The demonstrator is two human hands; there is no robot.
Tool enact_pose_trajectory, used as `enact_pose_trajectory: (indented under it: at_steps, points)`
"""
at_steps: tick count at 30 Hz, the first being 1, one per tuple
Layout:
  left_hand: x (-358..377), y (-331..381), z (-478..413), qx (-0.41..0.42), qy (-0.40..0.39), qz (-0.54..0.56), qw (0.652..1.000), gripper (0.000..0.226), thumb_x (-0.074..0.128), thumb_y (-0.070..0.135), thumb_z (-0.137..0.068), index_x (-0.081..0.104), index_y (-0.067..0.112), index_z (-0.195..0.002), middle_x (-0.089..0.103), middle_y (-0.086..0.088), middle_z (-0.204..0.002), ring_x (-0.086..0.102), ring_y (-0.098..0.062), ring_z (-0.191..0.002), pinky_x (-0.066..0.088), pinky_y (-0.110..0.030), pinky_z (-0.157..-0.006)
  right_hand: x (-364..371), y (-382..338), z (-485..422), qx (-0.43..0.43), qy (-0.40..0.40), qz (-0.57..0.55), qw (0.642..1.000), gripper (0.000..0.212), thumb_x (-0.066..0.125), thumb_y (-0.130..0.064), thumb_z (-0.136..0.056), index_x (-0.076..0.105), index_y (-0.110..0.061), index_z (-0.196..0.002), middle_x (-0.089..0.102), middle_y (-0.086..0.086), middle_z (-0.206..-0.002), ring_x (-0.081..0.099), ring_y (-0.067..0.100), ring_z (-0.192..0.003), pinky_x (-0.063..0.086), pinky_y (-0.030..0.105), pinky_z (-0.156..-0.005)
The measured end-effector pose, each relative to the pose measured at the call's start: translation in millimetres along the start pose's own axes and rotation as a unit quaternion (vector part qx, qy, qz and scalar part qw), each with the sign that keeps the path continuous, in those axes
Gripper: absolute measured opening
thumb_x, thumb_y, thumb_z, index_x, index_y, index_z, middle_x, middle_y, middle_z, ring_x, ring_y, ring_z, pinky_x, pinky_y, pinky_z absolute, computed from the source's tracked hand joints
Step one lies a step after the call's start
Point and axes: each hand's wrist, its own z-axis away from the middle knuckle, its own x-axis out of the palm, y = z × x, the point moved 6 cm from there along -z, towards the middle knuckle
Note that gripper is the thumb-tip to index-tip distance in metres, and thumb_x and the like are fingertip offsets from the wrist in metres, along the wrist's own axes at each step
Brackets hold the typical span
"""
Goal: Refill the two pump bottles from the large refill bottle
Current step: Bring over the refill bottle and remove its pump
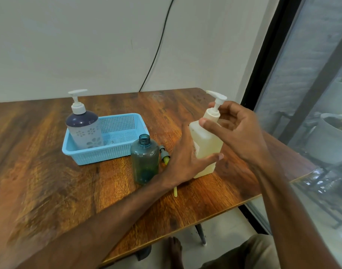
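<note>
The large refill bottle (203, 144), pale yellow with a white pump, stands upright at the right of the table. My left hand (183, 160) wraps its lower body, thumb across the front. My right hand (238, 131) cups around the pump collar with fingers apart; the thumb tip touches the bottle's shoulder and the other fingers sit behind the pump stem. Just left stands a teal pump bottle (145, 160), uncapped and upright. Its pump (164, 154) lies on the table, partly hidden by my left hand. A navy and white flowered pump bottle (84, 129) stands capped in the blue basket (108, 154).
The wooden table (69, 191) ends close to my body and at the right, beside a glass door (312, 94). A black cable (156, 51) runs down the wall behind. A bare foot (175, 251) shows under the table edge.
</note>
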Motion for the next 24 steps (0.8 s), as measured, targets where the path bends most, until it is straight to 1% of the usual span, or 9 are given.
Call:
enact_pose_trajectory:
  at_steps: [3, 5, 7, 9, 12, 14, 18, 22, 24]
  points:
    - [0.1, 0.6, 0.1, -0.001, 0.001, 0.002, 1.0, 0.096, 0.09, 0.041, -0.075, 0.024, 0.027, -0.143, 0.056, 0.013, -0.128, 0.061, 0.007, -0.111, 0.059, -0.017, -0.08, -2.9, 0.5, 0.8, -0.014, 0.053, 0.007, 0.998, 0.042, 0.085, -0.025, -0.079, 0.068, -0.018, -0.117, 0.073, -0.006, -0.108, 0.07, 0.011, -0.101, 0.059, 0.035, -0.09]
    - [0.1, -0.1, 0.0, 0.002, 0.004, 0.0, 1.0, 0.096, 0.091, 0.041, -0.074, 0.025, 0.024, -0.143, 0.057, 0.01, -0.129, 0.063, 0.0, -0.112, 0.062, -0.026, -0.082, -4.0, 1.6, -0.2, -0.005, 0.017, -0.048, 0.999, 0.04, 0.077, -0.005, -0.085, 0.066, -0.012, -0.123, 0.074, -0.002, -0.113, 0.07, 0.012, -0.106, 0.057, 0.037, -0.095]
    - [-0.7, 0.5, 0.1, 0.004, 0.007, -0.003, 1.0, 0.095, 0.091, 0.04, -0.075, 0.026, 0.022, -0.142, 0.057, 0.011, -0.128, 0.062, 0.002, -0.111, 0.062, -0.024, -0.082, -2.7, 0.3, -0.3, -0.001, -0.026, -0.067, 0.997, 0.043, 0.067, 0.006, -0.087, 0.062, -0.008, -0.128, 0.073, 0.0, -0.12, 0.068, 0.011, -0.113, 0.056, 0.036, -0.099]
    - [-0.9, 0.1, -0.3, 0.003, 0.007, -0.006, 1.0, 0.094, 0.091, 0.04, -0.075, 0.026, 0.023, -0.141, 0.057, 0.012, -0.127, 0.061, 0.003, -0.111, 0.061, -0.022, -0.081, -2.1, -2.0, -0.8, -0.008, -0.013, -0.04, 0.999, 0.041, 0.072, -0.004, -0.088, 0.063, -0.011, -0.127, 0.071, -0.004, -0.122, 0.068, 0.007, -0.112, 0.057, 0.031, -0.096]
    - [0.3, 0.7, 0.0, -0.005, -0.001, -0.01, 1.0, 0.092, 0.09, 0.042, -0.075, 0.023, 0.033, -0.137, 0.053, 0.02, -0.121, 0.058, 0.011, -0.109, 0.057, -0.012, -0.079, -3.8, -6.6, -0.2, -0.03, 0.07, 0.008, 0.997, 0.042, 0.085, -0.03, -0.08, 0.069, -0.018, -0.117, 0.072, -0.006, -0.109, 0.07, 0.008, -0.097, 0.059, 0.023, -0.081]
    - [0.5, 0.8, 0.2, -0.004, -0.001, -0.009, 1.0, 0.092, 0.09, 0.042, -0.075, 0.024, 0.031, -0.138, 0.052, 0.021, -0.122, 0.057, 0.01, -0.11, 0.056, -0.012, -0.08, -5.0, -7.4, -0.8, -0.036, 0.087, -0.004, 0.996, 0.039, 0.085, -0.026, -0.08, 0.069, -0.017, -0.115, 0.072, -0.003, -0.104, 0.07, 0.011, -0.094, 0.059, 0.025, -0.081]
    - [0.1, 0.1, -0.2, 0.012, 0.004, -0.011, 1.0, 0.096, 0.091, 0.043, -0.074, 0.026, 0.022, -0.141, 0.056, 0.007, -0.131, 0.06, -0.006, -0.116, 0.061, -0.027, -0.085, -3.8, -8.9, -1.7, -0.033, 0.023, -0.055, 0.998, 0.041, 0.07, 0.002, -0.087, 0.064, -0.011, -0.125, 0.074, -0.002, -0.115, 0.069, 0.01, -0.109, 0.057, 0.032, -0.095]
    - [0.7, -0.1, 0.0, -0.001, -0.004, 0.0, 1.0, 0.093, 0.09, 0.041, -0.075, 0.025, 0.026, -0.141, 0.056, 0.013, -0.126, 0.061, 0.002, -0.113, 0.06, -0.021, -0.083, -0.6, -7.4, -0.7, -0.04, 0.043, 0.029, 0.998, 0.043, 0.082, -0.029, -0.082, 0.066, -0.021, -0.122, 0.072, -0.008, -0.111, 0.069, 0.009, -0.104, 0.059, 0.034, -0.091]
    - [0.6, -0.5, 0.1, -0.002, -0.005, 0.004, 1.0, 0.093, 0.09, 0.041, -0.075, 0.025, 0.027, -0.14, 0.056, 0.013, -0.126, 0.062, 0.002, -0.113, 0.06, -0.02, -0.083, -2.2, -6.1, 0.0, -0.043, 0.069, 0.038, 0.996, 0.039, 0.084, -0.03, -0.08, 0.068, -0.022, -0.115, 0.072, -0.008, -0.104, 0.069, 0.01, -0.095, 0.06, 0.034, -0.085]
